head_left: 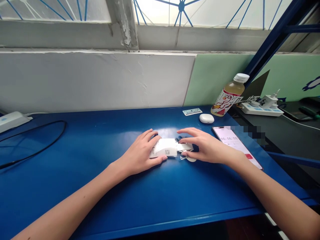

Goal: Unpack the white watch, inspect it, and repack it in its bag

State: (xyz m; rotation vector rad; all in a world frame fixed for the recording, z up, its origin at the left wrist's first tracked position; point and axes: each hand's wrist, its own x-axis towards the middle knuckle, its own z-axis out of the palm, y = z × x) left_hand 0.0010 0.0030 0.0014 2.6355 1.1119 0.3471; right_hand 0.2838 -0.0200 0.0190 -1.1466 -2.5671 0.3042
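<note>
**A:** Head view. I'd judge you're at the point of drawing something out of the small white box (163,147). Your left hand (140,155) pins it on the blue surface (100,186). Your fingers are wrapped over its left end, thumb along its near edge, clamped on it.

**B:** Your right hand (208,148) is at the box's right end. Forefinger on the far side and thumb on the near side bracket a flat white piece (185,146) sticking out there. Your fingers look closed on it.

**A:** As I read it, your next move calls for a straight, level pull away from the box while your left hand holds firm. A twist could crease that piece.

**B:** Mind the small white round thing (192,159) just in front of the box's right end, beside your thumb. It looks easy to knock.

**A:** Some of it is hard to read. I can't tell whether the white piece is a flap or a sliding tray, because your fingers cover the joint. The box's print is too small to read beyond a code square.

**B:** Right of the box, the smartphone (236,144) shows a timer, with a blurred patch beside it. Behind the box sit a white earbud case (206,118) and a drink bottle (230,96). Your right forearm is cut off at the picture's edge.
</note>
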